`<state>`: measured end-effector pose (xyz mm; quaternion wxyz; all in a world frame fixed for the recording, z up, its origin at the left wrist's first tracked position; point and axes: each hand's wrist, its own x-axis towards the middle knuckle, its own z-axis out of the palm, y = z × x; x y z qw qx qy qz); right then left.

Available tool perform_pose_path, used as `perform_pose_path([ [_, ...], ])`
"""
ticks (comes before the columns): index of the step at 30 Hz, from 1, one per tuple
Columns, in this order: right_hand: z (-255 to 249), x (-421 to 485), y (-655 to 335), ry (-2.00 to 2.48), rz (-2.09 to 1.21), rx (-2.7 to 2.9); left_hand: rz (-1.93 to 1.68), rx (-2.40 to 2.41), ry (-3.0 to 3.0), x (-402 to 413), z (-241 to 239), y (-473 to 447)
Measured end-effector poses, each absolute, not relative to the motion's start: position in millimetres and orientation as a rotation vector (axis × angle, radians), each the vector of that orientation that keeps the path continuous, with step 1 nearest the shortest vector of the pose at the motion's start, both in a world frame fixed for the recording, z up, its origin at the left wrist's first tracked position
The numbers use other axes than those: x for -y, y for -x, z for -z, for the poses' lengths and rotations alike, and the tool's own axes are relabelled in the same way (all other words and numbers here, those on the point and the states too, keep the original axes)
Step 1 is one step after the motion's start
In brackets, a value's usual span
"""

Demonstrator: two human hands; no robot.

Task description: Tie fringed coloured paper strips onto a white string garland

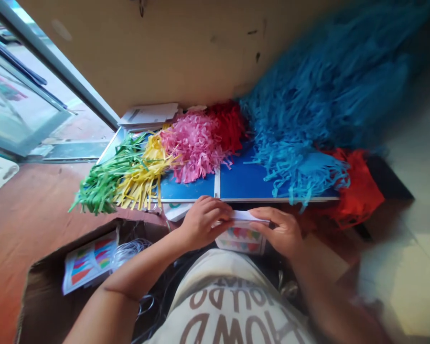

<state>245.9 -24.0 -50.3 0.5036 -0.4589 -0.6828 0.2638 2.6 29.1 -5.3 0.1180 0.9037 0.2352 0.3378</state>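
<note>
Between my two hands is a printed sheet [241, 239] showing rows of coloured pennants, its white upper edge folded over. My left hand [208, 217] has its fingers closed on the left end of that edge. At the right end, my right hand [280, 228] pinches the fold between thumb and fingers. The sheet hangs just in front of the blue table [243, 179], above my lap. Past the table's front edge lie tissue fringe bundles in green [103, 179], yellow [146, 172] and pink [197, 143].
A big heap of blue fringe [318, 100] covers the table's right side, beside red tissue [358, 186]. White papers [148, 114] lie at the back left. On the floor at left, an open cardboard box [39, 286] holds a pennant sheet [89, 263] and coiled white string [129, 253].
</note>
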Motion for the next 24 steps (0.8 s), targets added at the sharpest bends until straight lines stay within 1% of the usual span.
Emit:
perform_pose_path([
  [2, 51, 26, -248, 1.101, -0.631, 1.635, -1.040, -0.649, -2.541, -35, 14, -6],
  [5, 51, 29, -251, 1.085, -0.623, 1.614, -1.025, -0.482, -2.577, -47, 26, -12],
  [9, 51, 33, -253, 1.074, -0.599, 1.572, -1.142, -0.357, -2.561, -55, 37, -22],
  [11, 52, 35, -255, 1.052, -0.605, 1.572, -1.141, -0.377, -2.579, -52, 35, -25],
  [15, 53, 33, -260, 1.009, -0.627, 1.578, -1.013, -0.454, -2.775, -47, 20, -29],
  [20, 46, 35, -259, 0.999, -0.593, 1.552, -0.859, -0.286, -2.788, -56, 12, -34],
  [22, 48, 39, -258, 0.982, -0.596, 1.561, -0.864, -0.238, -2.792, -58, 12, -38],
  [24, 61, 44, -265, 0.977, -0.656, 1.560, -0.892, -0.204, -2.828, -58, 9, -39],
])
